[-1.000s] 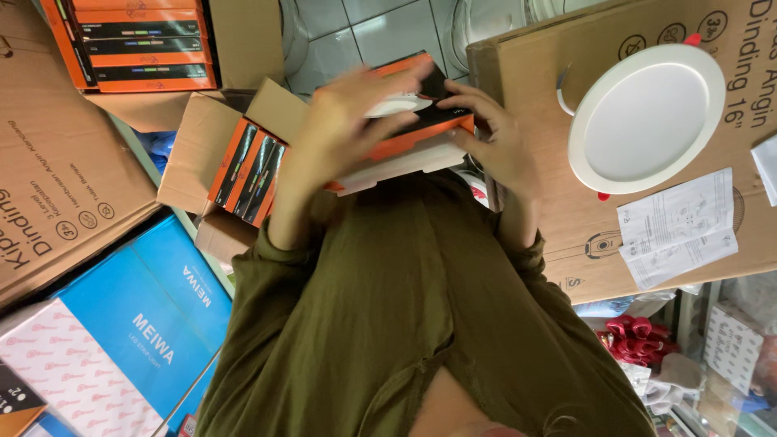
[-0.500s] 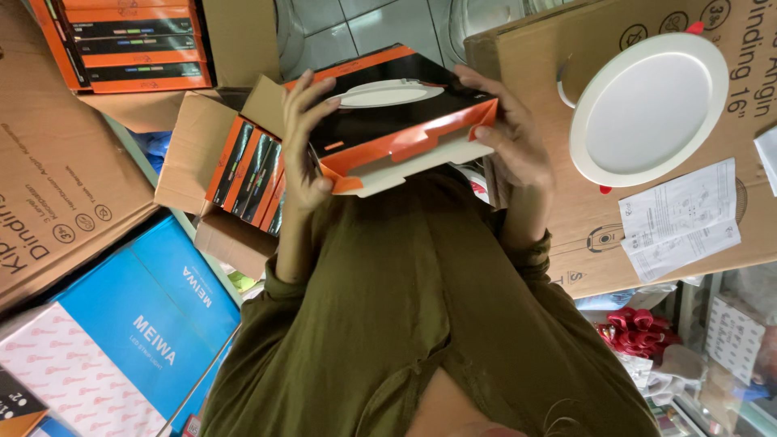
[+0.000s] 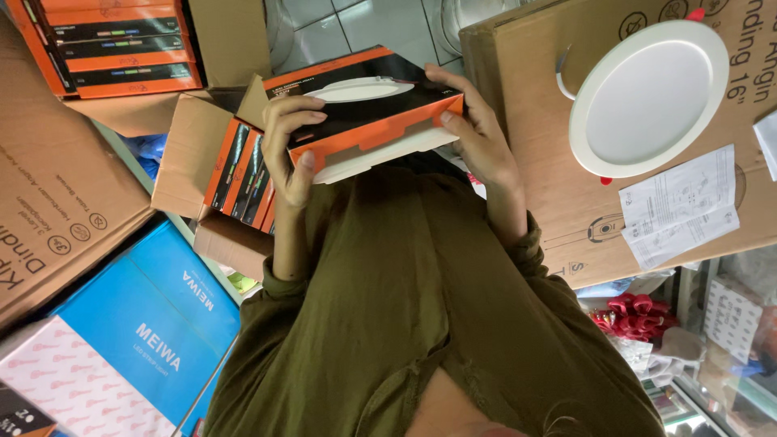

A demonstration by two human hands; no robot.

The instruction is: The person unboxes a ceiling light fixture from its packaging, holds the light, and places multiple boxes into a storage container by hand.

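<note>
At upper centre of the frame, the orange-and-black box point(image 3: 372, 105) sits between the left hand point(image 3: 287, 150) and right hand point(image 3: 477, 133), both curled around its ends.

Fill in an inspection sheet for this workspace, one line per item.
Surface: large brown cardboard carton serves as a top.
Job's things: flat orange-and-black product box, held in the air.
Clutter: round white panel lamp and folded paper leaflet on the carton; open carton of matching boxes.
Grippers: left hand and right hand grip the box ends.
Cables: nothing seen.
Surroundings: blue-and-white box, tiled floor.
</note>
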